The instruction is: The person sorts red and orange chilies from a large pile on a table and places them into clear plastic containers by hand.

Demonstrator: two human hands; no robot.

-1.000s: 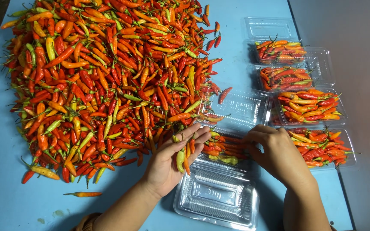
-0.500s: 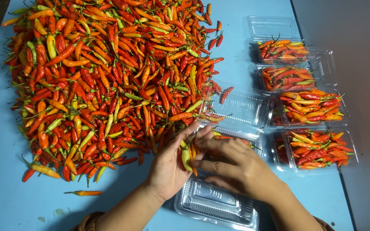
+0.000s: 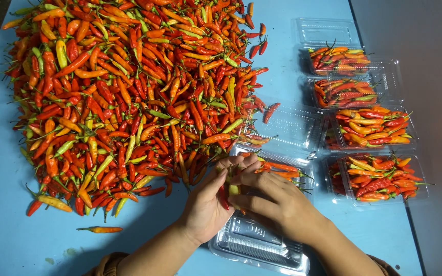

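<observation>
My left hand (image 3: 208, 202) and right hand (image 3: 272, 197) jointly grip several red chillies (image 3: 224, 197) over the open clear plastic clamshell tray (image 3: 262, 245).

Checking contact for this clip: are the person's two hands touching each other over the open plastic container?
Touching. The head view shows the right hand laid against the left hand, fingers overlapping around a few chilies above the open clear container.
</observation>
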